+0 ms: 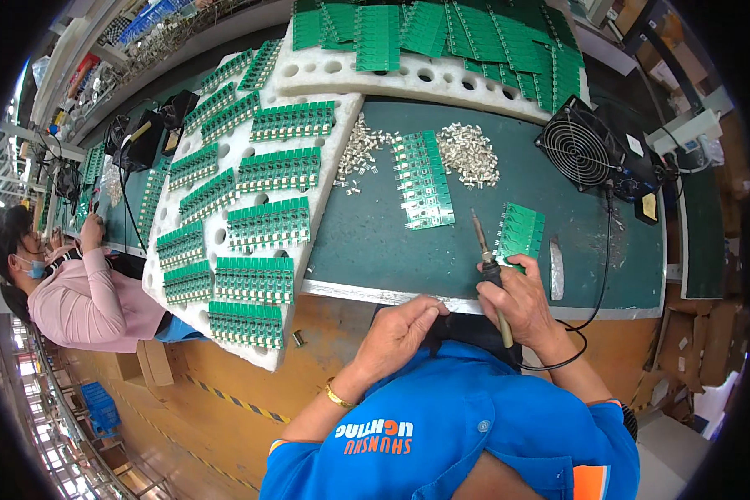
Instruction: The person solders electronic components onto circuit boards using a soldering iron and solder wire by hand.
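Observation:
My right hand (521, 302) is closed around a soldering iron (492, 272), its tip pointing up and away over the bench. Just beyond those fingers lies a small green circuit board panel (521, 231); whether they touch it I cannot tell. My left hand (398, 335) is at the bench's front edge, fingertips pinched together; anything between them is too small to make out. Farther in, a green panel fitted with small parts (423, 181) rests between two piles of tiny silvery-white components, one on its left (360, 150) and one on its right (468, 156).
A white foam board (325, 179) at left bears rows of populated circuit panels; another (367, 81) at the back carries stacked green panels. A black fan (577, 148) stands back right, with a cable (606, 250) running to the iron. A co-worker (92, 292) sits at far left.

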A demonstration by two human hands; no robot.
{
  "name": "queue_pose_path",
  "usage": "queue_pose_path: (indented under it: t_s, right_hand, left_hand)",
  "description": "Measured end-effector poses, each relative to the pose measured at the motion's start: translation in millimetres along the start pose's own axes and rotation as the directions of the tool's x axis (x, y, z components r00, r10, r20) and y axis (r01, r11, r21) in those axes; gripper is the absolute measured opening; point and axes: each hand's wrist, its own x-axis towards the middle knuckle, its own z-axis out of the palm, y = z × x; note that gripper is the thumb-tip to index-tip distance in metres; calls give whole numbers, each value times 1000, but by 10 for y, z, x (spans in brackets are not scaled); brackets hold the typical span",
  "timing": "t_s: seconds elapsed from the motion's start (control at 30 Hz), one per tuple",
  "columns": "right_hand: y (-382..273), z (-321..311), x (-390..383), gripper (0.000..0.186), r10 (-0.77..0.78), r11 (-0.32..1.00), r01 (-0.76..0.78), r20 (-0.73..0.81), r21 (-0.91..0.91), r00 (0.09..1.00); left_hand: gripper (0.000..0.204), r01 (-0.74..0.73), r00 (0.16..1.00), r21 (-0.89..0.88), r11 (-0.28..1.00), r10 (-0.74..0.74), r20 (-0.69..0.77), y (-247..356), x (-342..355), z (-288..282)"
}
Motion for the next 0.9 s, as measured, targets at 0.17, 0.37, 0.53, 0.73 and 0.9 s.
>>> queue_pose_path:
  t_s: [0.17, 0.37, 0.53, 0.73, 0.9]
  right_hand:
    - [-13, -73, 164, 49, 16, 1000, -13, -105, 23, 994]
    - [23, 133, 648, 51, 137, 990, -129, -229, 50, 964]
    - [97, 297, 856, 53, 89, 996, -88, -212, 15, 973]
    - [-43, 248, 828, 48, 50, 999, -53, -258, -7, 965]
    - [-240, 320, 803, 47, -20, 996, 37, -204, 78, 979]
  left_hand:
    - [23, -38, 986, 27, 999, 42, -163, -63, 34, 28]
    - [23, 19, 975, 11, 1000, -16, -220, -40, 15, -67]
    - [20, 174, 950, -15, 985, -172, -260, -104, -95, -149]
    - [17, 49, 949, -62, 997, -66, -308, -222, -205, -191]
    - [14, 14, 736, 85, 996, 48, -675, -185, -752, -227]
